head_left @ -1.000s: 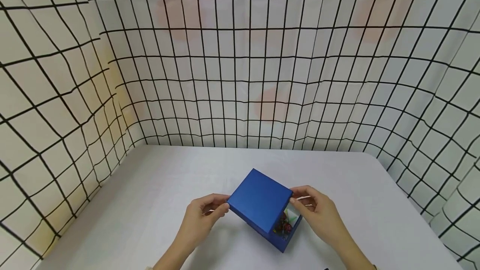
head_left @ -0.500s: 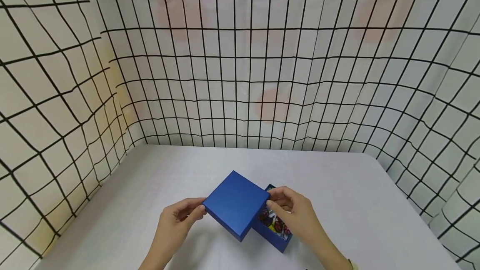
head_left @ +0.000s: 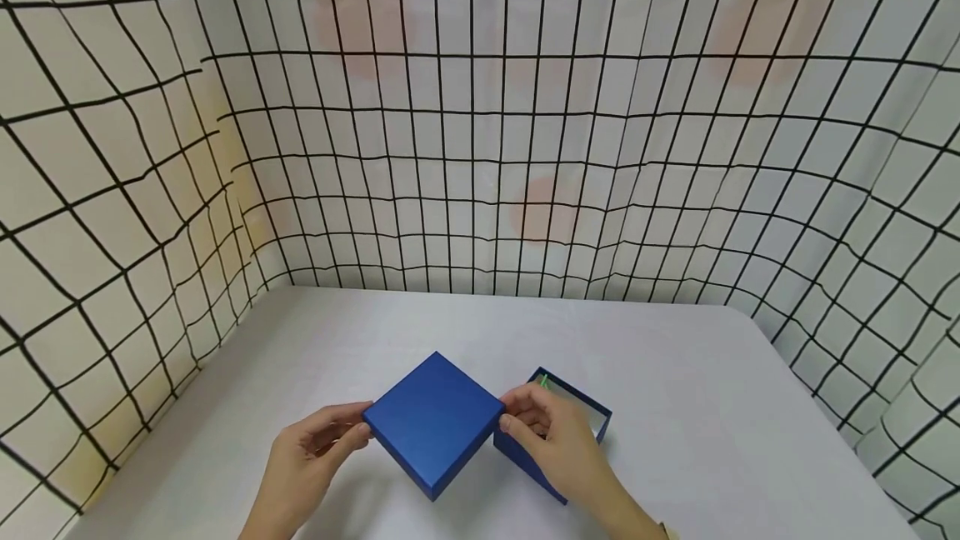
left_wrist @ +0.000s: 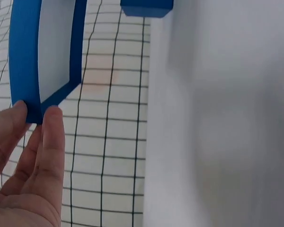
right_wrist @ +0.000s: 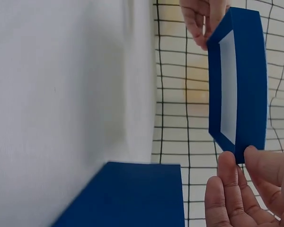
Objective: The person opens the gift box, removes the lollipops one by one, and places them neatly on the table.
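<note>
A square blue box lid (head_left: 437,419) is held level above the table, its white inside facing down. My left hand (head_left: 307,461) pinches its left corner between thumb and fingers; in the left wrist view the fingertips (left_wrist: 53,118) press the corner edge. At the opposite corner my right hand (head_left: 558,444) pinches it the same way, as the right wrist view shows. Behind and below the right hand, the blue box base (head_left: 525,458) sits uncovered on the table. A bit of green and a pale inside show in it; most of its contents are hidden by my right hand.
The white-covered table (head_left: 675,407) spreads around the box. A white cloth wall with black grid lines (head_left: 480,140) rises behind the table and along both sides. A white rounded shape (head_left: 911,432) stands at the right edge.
Both hands have carried the lid leftward off the box base, which stays in its place. A second ago the lid still covered most of the base.
</note>
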`<state>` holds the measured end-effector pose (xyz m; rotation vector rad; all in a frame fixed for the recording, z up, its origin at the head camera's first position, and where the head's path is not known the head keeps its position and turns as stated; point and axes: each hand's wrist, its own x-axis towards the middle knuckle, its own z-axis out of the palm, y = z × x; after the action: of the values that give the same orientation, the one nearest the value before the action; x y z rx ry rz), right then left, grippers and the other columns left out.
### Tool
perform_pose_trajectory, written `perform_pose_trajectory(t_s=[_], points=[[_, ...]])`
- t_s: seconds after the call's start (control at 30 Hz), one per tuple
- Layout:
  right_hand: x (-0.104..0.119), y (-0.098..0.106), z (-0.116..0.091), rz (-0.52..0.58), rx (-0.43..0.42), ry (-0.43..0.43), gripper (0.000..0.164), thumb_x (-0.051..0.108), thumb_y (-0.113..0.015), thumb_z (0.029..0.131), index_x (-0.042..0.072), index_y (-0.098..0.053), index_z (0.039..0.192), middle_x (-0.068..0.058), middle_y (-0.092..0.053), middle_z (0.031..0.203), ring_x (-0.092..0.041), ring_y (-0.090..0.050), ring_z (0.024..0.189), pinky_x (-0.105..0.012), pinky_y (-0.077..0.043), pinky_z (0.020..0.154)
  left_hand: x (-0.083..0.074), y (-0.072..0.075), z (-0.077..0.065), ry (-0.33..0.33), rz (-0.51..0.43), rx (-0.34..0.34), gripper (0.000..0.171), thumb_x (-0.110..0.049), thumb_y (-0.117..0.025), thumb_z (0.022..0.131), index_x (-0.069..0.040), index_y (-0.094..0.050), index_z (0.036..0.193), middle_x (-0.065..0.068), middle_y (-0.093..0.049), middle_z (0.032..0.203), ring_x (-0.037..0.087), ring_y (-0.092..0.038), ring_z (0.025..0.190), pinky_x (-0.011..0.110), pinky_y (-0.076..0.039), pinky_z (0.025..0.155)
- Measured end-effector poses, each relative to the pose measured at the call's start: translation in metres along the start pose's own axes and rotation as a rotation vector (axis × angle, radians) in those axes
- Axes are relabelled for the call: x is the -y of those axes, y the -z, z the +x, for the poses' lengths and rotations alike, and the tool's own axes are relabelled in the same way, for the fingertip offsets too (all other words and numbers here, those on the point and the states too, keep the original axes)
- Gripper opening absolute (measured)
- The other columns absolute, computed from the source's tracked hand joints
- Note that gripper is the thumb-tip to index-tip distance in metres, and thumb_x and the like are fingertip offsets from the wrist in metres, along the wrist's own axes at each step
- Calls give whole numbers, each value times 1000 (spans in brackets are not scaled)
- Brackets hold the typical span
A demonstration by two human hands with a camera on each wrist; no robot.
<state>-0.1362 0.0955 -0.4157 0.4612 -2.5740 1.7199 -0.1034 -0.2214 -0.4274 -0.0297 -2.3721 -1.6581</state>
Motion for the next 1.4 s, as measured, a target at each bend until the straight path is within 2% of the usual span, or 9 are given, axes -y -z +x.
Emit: perform_pose_trajectory(t_s=[0.17, 0.47, 0.63, 0.8, 0.9, 1.07, 1.13, 1.2, 1.4], points=[[2, -9, 0, 30, 47, 5, 14, 14, -73, 103, 9, -71, 116, -5, -75, 103, -26, -74, 92, -19, -59, 76, 7, 13, -4, -44, 27, 9, 24, -6, -80, 95, -13, -80, 118, 1, -83, 97, 17, -79, 83, 22, -63, 79], [7, -20, -1, 35, 52, 34, 16, 16, -75, 102, 10, -71, 116, -4, -76, 100, -17, -74, 88, -20, -59, 72, 15, 25, -2, -33, 40, 26, 26, 0, -77, 95, -9, -78, 120, 2, -81, 96, 17, -79, 79, 25, -65, 76], [6, -26, -1, 67, 47, 65, 18, 14, -74, 102, 8, -68, 118, -11, -76, 98, -11, -73, 85, -21, -59, 73, 18, 31, -3, -95, -6, 51, 27, 5, -76, 95, -5, -74, 121, 1, -78, 94, 21, -78, 77, 26, -66, 74], [7, -31, -2, 99, 32, 74, 19, 14, -74, 103, 8, -64, 118, -14, -75, 98, -11, -73, 84, -21, -59, 73, 22, 35, -3, -171, -51, 76, 29, 6, -74, 96, -1, -69, 123, 3, -76, 92, 22, -79, 78, 28, -66, 73], [7, -35, -1, 107, 19, 54, 14, 14, -73, 103, 8, -66, 114, -14, -76, 97, -9, -73, 83, -20, -58, 71, 23, 36, -2, -153, -60, 69, 27, 5, -74, 96, 0, -70, 123, 5, -77, 92, 22, -80, 79, 28, -66, 74], [5, -40, 0, 76, 8, 34, 6, 16, -72, 105, 11, -73, 107, -14, -77, 96, -9, -75, 82, -19, -59, 71, 22, 37, 1, 6, -44, 55, 21, 2, -74, 98, 1, -77, 119, 8, -80, 97, 20, -80, 82, 23, -65, 77], [4, -41, 1, 59, 4, 33, 7, 18, -71, 105, 12, -75, 106, -12, -78, 96, -8, -75, 82, -19, -59, 72, 23, 38, 2, 33, -19, 55, 19, 2, -74, 97, 1, -78, 116, 9, -81, 98, 19, -81, 83, 22, -65, 77], [4, -42, 1, 55, 3, 29, 8, 18, -72, 104, 12, -77, 106, -10, -79, 95, -12, -77, 83, -19, -60, 72, 25, 38, 2, 32, 7, 50, 18, 2, -75, 97, 0, -80, 114, 8, -82, 97, 17, -80, 83, 20, -64, 77], [3, -46, -1, 72, 41, 3, 10, 19, -73, 104, 12, -78, 107, -2, -79, 93, -17, -78, 85, -18, -59, 70, 31, 41, 1, -42, 9, 21, 17, -1, -76, 97, -1, -81, 113, 0, -81, 98, 14, -80, 84, 22, -65, 77]])
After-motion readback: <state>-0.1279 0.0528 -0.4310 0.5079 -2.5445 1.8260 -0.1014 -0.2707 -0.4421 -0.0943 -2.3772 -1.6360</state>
